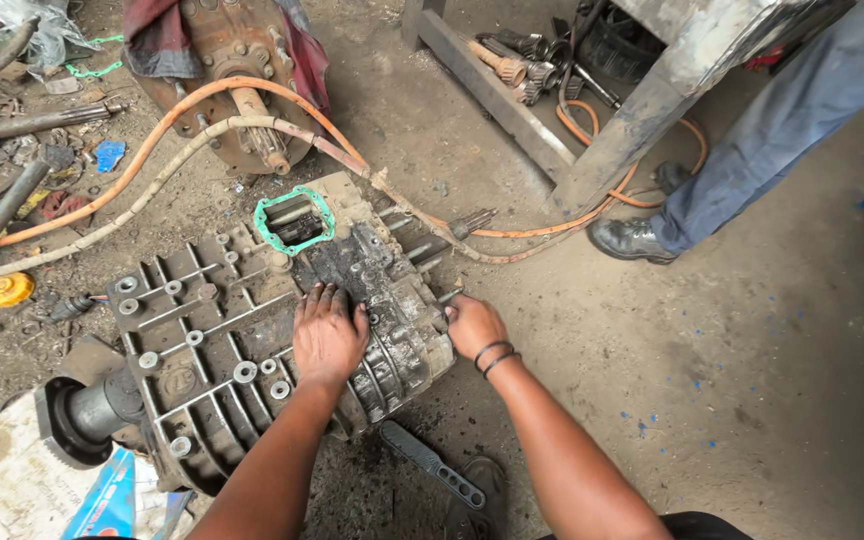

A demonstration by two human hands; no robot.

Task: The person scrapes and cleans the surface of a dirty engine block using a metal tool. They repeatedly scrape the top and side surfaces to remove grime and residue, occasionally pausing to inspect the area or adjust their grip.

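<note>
A: Left hand lies flat and open on the gearbox housing, which sits on the dirt floor. Right hand curls closed on its right edge.
B: Judgement: he should brace evenly and avoid the green gasket and hoses beyond.
</note>
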